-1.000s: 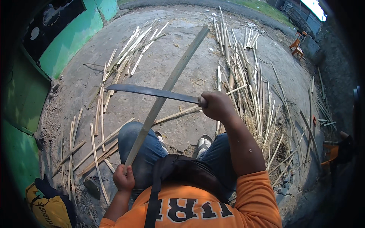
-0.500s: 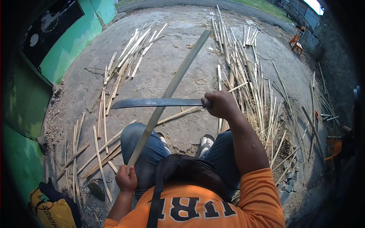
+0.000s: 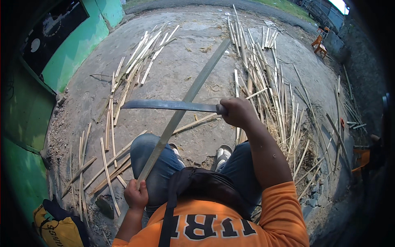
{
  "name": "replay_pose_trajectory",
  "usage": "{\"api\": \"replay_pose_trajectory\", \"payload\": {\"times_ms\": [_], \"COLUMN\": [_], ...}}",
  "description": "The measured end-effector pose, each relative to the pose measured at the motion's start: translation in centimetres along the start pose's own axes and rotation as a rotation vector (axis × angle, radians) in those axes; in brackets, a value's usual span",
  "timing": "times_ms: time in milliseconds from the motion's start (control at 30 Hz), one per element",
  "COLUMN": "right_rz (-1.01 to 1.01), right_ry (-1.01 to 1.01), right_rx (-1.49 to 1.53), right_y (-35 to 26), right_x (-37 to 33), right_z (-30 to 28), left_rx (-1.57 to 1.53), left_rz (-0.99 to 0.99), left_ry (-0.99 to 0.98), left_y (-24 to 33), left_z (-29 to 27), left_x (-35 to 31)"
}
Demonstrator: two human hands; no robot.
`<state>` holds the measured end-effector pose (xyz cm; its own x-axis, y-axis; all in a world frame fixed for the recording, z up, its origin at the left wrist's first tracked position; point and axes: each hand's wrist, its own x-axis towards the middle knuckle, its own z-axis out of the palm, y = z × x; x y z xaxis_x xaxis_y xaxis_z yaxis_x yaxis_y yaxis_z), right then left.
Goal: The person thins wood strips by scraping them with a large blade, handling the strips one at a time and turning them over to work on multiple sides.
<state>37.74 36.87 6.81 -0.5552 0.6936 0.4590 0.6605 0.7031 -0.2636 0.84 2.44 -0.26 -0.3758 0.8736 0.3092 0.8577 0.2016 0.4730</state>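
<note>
My right hand [image 3: 237, 112] is closed round the handle of a machete [image 3: 170, 105], whose long dark blade points left. The blade crosses over a long bamboo strip [image 3: 201, 78] around its middle; whether it touches the strip I cannot tell. My left hand [image 3: 136, 194] grips the near end of that strip beside my left knee. From there the strip slants up and away to the right, its far end raised toward the middle of the concrete. The strip's greenish-grey face is turned up.
A large pile of split bamboo [image 3: 267, 78] lies at the right, and a smaller bunch of pale strips [image 3: 152, 49] at the far left. Loose strips [image 3: 109, 173] lie by my left knee. A green wall [image 3: 76, 53] bounds the left; an orange chair [image 3: 319, 44] stands far right.
The machete's blade has tilted, its tip rising slightly while the handle end dips. The bamboo strip's far end has shifted a little to the right and nearer. Both hands keep their grip.
</note>
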Motion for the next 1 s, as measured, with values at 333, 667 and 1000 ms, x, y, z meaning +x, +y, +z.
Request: {"api": "replay_pose_trajectory", "payload": {"times_ms": [333, 667, 1000], "right_rz": [0.692, -0.015, 0.176], "right_ry": [0.136, -0.072, 0.134], "right_rx": [0.039, -0.032, 0.078], "right_y": [6.1, -1.9, -0.3], "right_x": [0.3, 0.4, 1.4], "right_z": [1.8, 2.2, 2.6], "left_rx": [0.117, -0.057, -0.107], "left_rz": [0.082, 0.000, -0.070], "left_ry": [0.004, -0.103, -0.114], "left_y": [0.4, -1.4, -0.9], "left_z": [-0.9, -0.6, -0.6], "left_x": [0.9, 0.9, 1.3]}}
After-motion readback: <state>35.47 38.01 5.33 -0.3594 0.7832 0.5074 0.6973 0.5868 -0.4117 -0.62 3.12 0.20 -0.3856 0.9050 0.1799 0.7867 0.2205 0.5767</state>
